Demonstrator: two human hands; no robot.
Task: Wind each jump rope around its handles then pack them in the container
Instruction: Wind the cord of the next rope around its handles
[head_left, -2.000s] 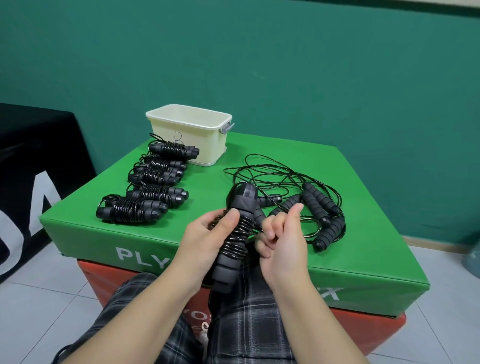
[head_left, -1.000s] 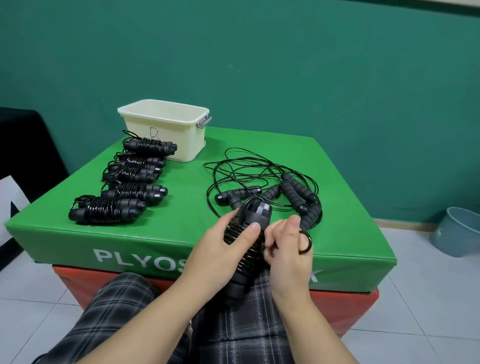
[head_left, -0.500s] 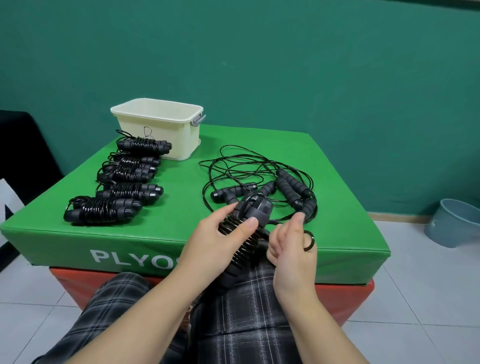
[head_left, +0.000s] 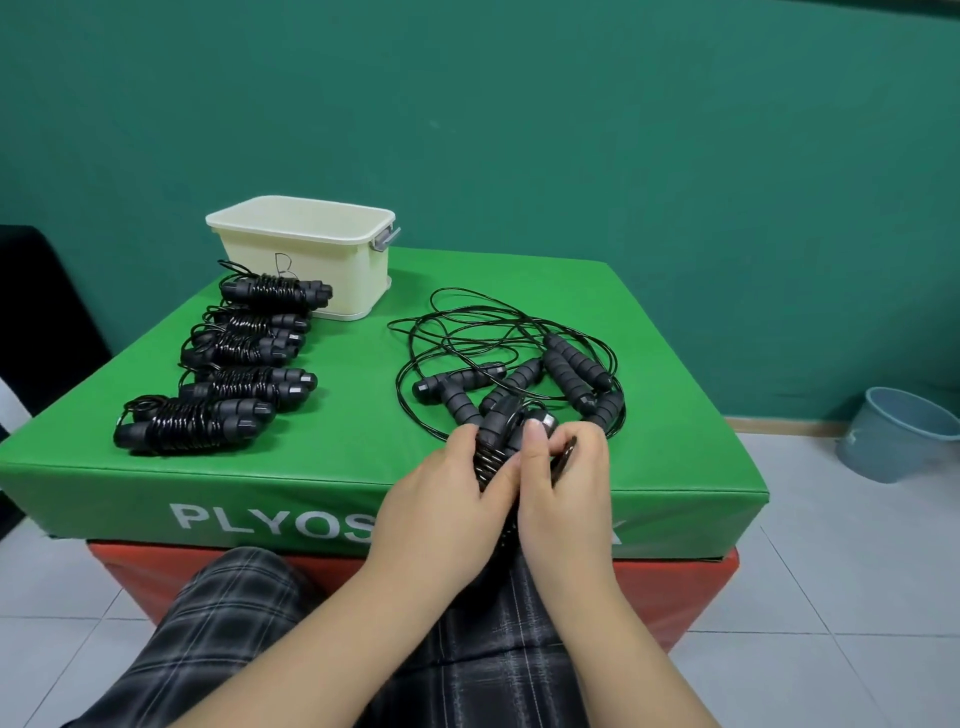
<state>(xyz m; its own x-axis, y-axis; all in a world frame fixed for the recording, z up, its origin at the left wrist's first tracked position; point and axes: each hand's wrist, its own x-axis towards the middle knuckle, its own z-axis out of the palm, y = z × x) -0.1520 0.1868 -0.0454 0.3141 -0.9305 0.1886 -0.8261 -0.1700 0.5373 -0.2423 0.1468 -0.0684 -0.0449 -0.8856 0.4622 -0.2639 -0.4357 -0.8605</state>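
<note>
Black coils on the half-wound jump rope (head_left: 493, 441) are gripped by the left hand (head_left: 447, 499) at the green box's (head_left: 337, 467) near edge; its tail is pinched by the right hand (head_left: 561, 483) — if slackened, they could spring loose.

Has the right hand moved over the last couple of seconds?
Yes. The right hand has closed in leftward against the wound rope, judged against the left hand.

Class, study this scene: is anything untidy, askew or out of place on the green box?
Yes. The loose jump ropes lie tangled on the green box, cords looping over handles, unlike the five wound bundles lined up beside the cream container. Both hands, left hand and right hand, grip another bundle.
</note>
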